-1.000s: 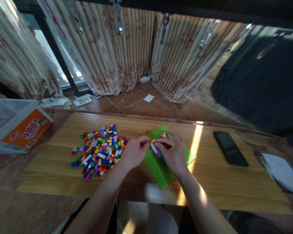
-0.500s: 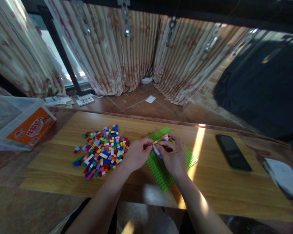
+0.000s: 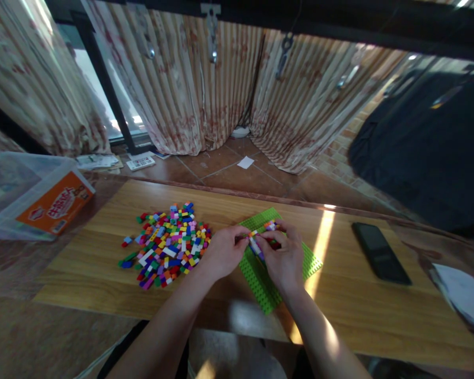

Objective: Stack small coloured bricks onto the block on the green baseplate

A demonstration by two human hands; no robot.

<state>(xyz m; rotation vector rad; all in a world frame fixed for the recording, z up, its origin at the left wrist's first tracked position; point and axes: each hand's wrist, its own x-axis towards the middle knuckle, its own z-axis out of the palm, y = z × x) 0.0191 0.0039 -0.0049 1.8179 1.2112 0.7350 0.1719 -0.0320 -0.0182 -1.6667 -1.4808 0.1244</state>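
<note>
Left hand (image 3: 224, 252) | right hand (image 3: 286, 259) | angled inward, curled at green baseplate (image 3: 261, 290)

One left hand (image 3: 224, 253) and one right hand (image 3: 285, 259) are counted over one green baseplate (image 3: 263, 292). One loose pile of bricks (image 3: 166, 248) is seen, in which the single pieces overlap and cannot be numbered; those on the baseplate are partly covered, so no total can be given. One phone (image 3: 381, 253), one tabletop (image 3: 339, 321), one plastic box (image 3: 6, 223) and one sheet of paper on the floor (image 3: 245, 162) are also counted.
</note>
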